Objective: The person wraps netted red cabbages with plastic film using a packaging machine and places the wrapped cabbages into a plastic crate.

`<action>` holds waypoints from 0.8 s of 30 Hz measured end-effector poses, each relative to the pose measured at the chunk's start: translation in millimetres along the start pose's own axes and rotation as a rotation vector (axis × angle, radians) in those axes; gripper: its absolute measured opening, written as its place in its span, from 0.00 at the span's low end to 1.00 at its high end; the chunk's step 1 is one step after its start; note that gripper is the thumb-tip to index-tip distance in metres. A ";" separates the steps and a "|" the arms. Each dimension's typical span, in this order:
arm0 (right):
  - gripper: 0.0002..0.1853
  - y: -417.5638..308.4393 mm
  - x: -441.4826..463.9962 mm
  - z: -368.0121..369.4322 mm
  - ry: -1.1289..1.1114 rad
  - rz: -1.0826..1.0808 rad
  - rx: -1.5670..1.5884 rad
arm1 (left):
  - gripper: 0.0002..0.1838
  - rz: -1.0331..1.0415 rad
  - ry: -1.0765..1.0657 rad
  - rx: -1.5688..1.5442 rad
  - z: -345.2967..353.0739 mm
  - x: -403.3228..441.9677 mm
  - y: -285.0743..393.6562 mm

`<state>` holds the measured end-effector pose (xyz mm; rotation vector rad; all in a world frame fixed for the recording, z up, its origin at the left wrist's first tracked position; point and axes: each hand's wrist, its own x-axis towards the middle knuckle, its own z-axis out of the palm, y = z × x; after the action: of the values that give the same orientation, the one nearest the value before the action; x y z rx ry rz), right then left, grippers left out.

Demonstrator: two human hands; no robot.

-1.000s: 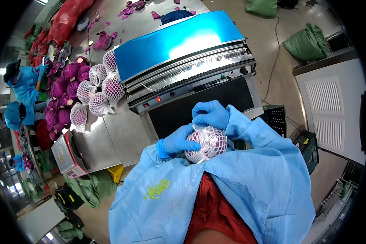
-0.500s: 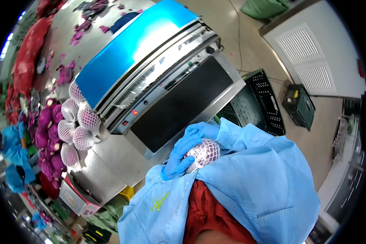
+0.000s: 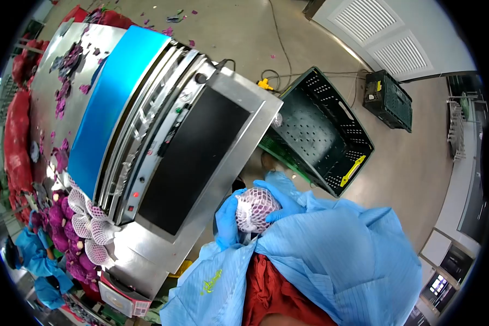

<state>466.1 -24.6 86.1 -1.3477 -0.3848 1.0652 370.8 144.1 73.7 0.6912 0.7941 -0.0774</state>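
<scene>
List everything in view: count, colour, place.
Held netted cabbage: 1, purple and white, in hands
Wrapping machine: 1, blue cover, on table
Table: 1, grey, left
Netted cabbages: several, purple and white, lower left
Bare cabbages: many, purple, left
Sacks: several, red, left
Box: 1, white and red, lower left
Crates: at least 2, green, right of table
Louvred panel: 1, white, upper right
People: at least 2, blue clothes, lower left
Left hand, right hand: 2, blue gloves, central

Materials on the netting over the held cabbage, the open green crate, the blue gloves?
Netting: white, matte, probably plastic foam, going by its thick, soft-looking strands.
Open green crate: likely moulded plastic, low sheen, with perforated walls.
Blue gloves: thin, smooth, possibly nitrile, judging by the close fit; exact material unclear.
</scene>
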 end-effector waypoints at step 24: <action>0.39 350.5 180.8 -445.0 0.592 0.096 1.373 | 0.22 0.267 -0.070 0.962 86.6 273.3 -199.6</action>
<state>759.9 -191.9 -403.0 -0.3515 0.7657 0.6623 556.9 -12.4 -177.0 1.6881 0.5606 -0.2468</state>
